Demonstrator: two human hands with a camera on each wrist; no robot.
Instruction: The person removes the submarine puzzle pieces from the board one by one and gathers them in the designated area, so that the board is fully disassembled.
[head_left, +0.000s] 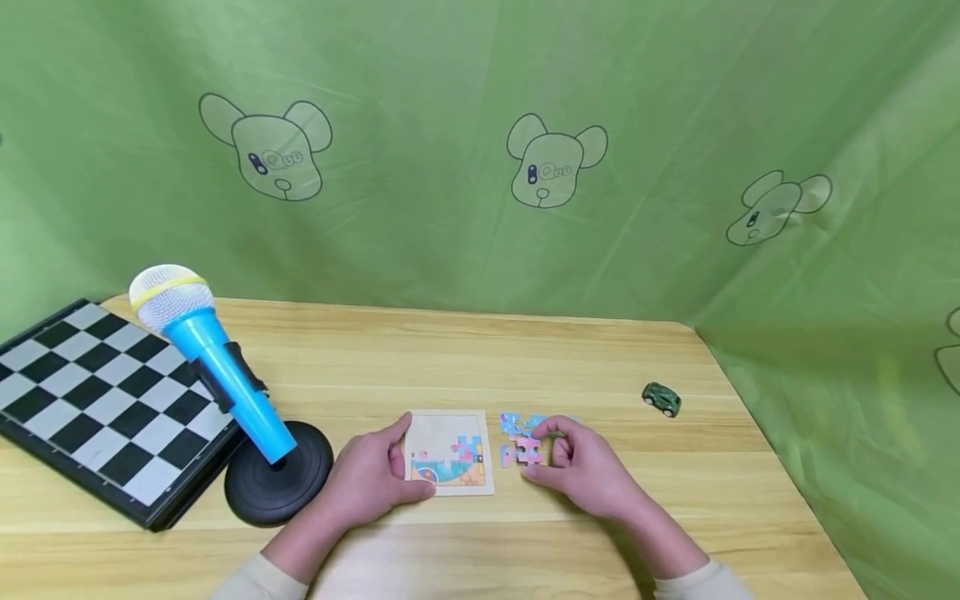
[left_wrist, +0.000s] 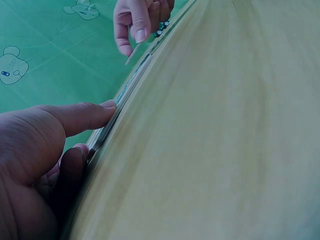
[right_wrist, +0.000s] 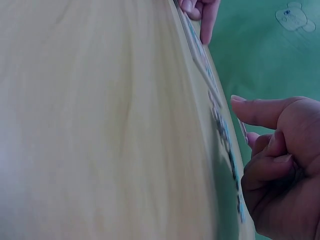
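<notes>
A square wooden jigsaw puzzle tray point(head_left: 489, 467) lies on the table, its lower part filled with colourful pieces and its upper part bare. My left hand point(head_left: 372, 473) holds it by the left side, thumb at the lower edge and index finger at the upper left corner. To the right of the tray, my right hand point(head_left: 588, 467) pinches a pink puzzle piece point(head_left: 528, 451) between thumb and index finger. In the right wrist view this piece point(right_wrist: 243, 131) appears edge-on, raised off the table. Loose puzzle pieces point(head_left: 510, 423) lie beneath and beside the right hand, partly hidden by it.
At the left, a blue toy microphone point(head_left: 225, 358) stands tilted on a round black base point(head_left: 307, 483). Beside it lies a black-and-white chessboard point(head_left: 97, 379). A small green toy car point(head_left: 662, 399) sits at the right. Green cloth point(head_left: 435, 167) hangs behind the wooden table point(head_left: 420, 350).
</notes>
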